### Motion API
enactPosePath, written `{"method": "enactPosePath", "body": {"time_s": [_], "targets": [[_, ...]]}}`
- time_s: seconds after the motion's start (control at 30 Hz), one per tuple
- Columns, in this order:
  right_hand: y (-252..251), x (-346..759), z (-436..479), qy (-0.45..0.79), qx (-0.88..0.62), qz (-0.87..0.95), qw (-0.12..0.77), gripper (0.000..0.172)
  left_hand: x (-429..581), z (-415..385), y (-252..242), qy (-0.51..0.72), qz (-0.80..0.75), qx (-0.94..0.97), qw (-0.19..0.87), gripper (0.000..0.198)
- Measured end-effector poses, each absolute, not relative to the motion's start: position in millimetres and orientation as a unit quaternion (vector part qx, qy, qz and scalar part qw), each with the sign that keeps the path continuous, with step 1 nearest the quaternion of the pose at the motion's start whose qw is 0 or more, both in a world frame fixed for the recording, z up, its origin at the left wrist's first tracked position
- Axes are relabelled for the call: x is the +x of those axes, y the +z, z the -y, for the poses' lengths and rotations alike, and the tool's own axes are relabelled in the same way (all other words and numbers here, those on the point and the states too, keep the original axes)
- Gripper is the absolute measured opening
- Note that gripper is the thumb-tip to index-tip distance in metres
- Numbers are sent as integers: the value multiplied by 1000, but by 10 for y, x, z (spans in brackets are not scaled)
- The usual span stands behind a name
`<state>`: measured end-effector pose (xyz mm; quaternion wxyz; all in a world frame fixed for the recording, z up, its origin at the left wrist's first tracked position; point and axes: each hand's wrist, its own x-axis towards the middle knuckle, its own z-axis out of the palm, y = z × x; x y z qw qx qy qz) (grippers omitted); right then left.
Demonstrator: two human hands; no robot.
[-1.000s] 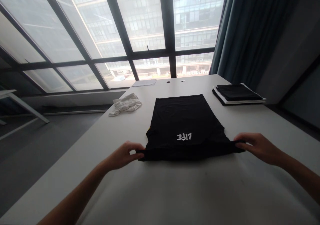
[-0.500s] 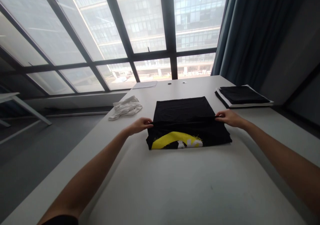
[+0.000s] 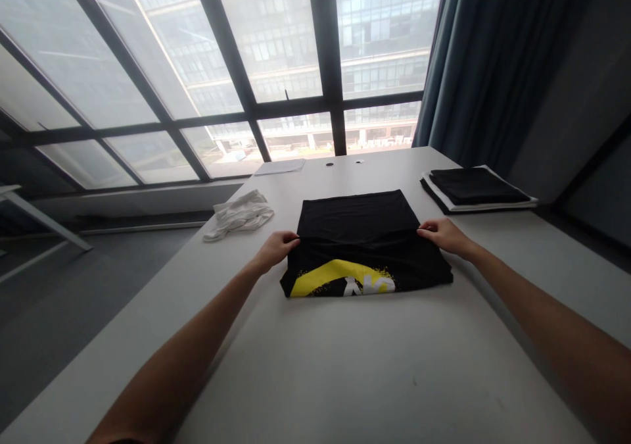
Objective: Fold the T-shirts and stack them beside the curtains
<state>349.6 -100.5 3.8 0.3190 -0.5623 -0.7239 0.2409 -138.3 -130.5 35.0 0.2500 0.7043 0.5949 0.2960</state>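
A black T-shirt (image 3: 359, 217) with a yellow and white print lies on the white table (image 3: 345, 365), its near part folded over the far part. The print faces up along the near edge. My left hand (image 3: 277, 250) pinches the folded layer at its left side. At the right side, my right hand (image 3: 446, 235) pinches the same layer between thumb and fingers. Between both hands the cloth edge runs nearly straight, with small wrinkles.
A crumpled white cloth (image 3: 240, 215) lies to the left of the shirt. Folded black and white garments (image 3: 480, 186) are stacked at the right. Paper sheets (image 3: 280, 167) rest near the far edge, by the windows. A blue curtain (image 3: 473, 69) hangs at the right.
Both hands keep their pinch on the T-shirt, and its folded layer lies almost the same. The whole view has shifted slightly, moving the scene a little to the left.
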Motion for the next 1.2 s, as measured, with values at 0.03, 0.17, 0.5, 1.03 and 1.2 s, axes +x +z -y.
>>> {"method": "enactPosePath", "body": {"time_s": [0.03,0.17,0.5,1.03,1.2], "targets": [[15,3490,980,228,-569,720,326,32,-1370,1280,314,304,-599,701,239,42],[-81,3465,888,172,-599,715,316,21,-1344,1186,188,307,-615,694,214,37],[-95,3425,839,169,-594,719,320,22,-1227,1275,258,263,-622,735,56,28],[98,3128,950,32,-689,698,193,23,-636,1490,84,88,-456,880,105,54],[183,2781,833,43,-632,750,189,21,-622,1183,235,178,-523,831,70,41]]}}
